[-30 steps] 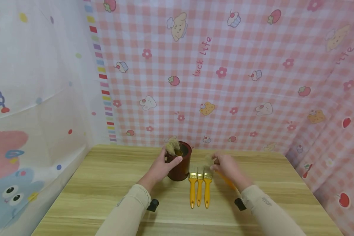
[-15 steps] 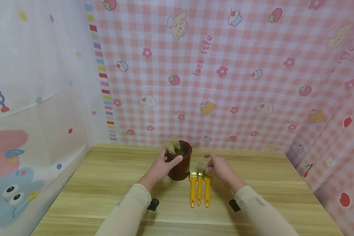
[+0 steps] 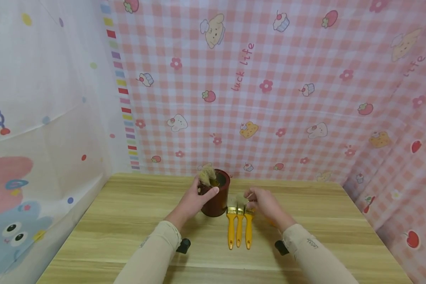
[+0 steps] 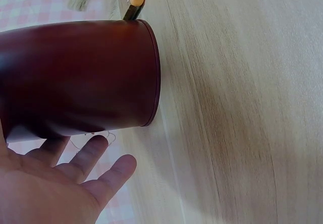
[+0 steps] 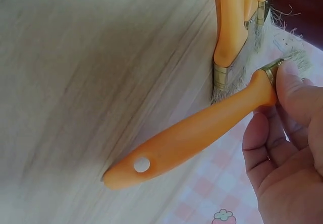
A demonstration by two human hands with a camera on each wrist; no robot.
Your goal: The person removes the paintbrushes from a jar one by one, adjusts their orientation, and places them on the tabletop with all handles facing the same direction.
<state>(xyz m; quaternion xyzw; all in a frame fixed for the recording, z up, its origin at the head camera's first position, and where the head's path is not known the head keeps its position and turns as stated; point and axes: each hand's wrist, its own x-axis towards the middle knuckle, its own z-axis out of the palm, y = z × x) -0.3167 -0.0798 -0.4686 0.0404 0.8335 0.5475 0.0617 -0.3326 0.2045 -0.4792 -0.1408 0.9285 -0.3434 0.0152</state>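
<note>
A dark reddish-brown cylindrical cup (image 3: 216, 203) stands upright on the wooden table, pale bristles (image 3: 207, 175) showing above its rim. My left hand (image 3: 193, 201) holds the cup from the left, thumb over the near rim; in the left wrist view its other fingers (image 4: 113, 176) spread beside the wall. Just right of the cup lie three paintbrushes (image 3: 239, 228) side by side, yellow-orange handles toward me. Over their bristle ends, my right hand (image 3: 266, 201) pinches another paintbrush (image 5: 186, 133) near its metal ferrule, the handle slanting down toward the table.
The light wooden table (image 3: 135, 221) runs back to a pink checked curtain (image 3: 287, 106) with cartoon prints. A white curtain (image 3: 64, 98) with cartoon figures hangs at the left. Small black pieces (image 3: 184, 246) show by both cuffs.
My right hand has moved left with its paintbrush, to above the bristle ends of the three lying brushes. My left hand and the cup have stayed in place.
</note>
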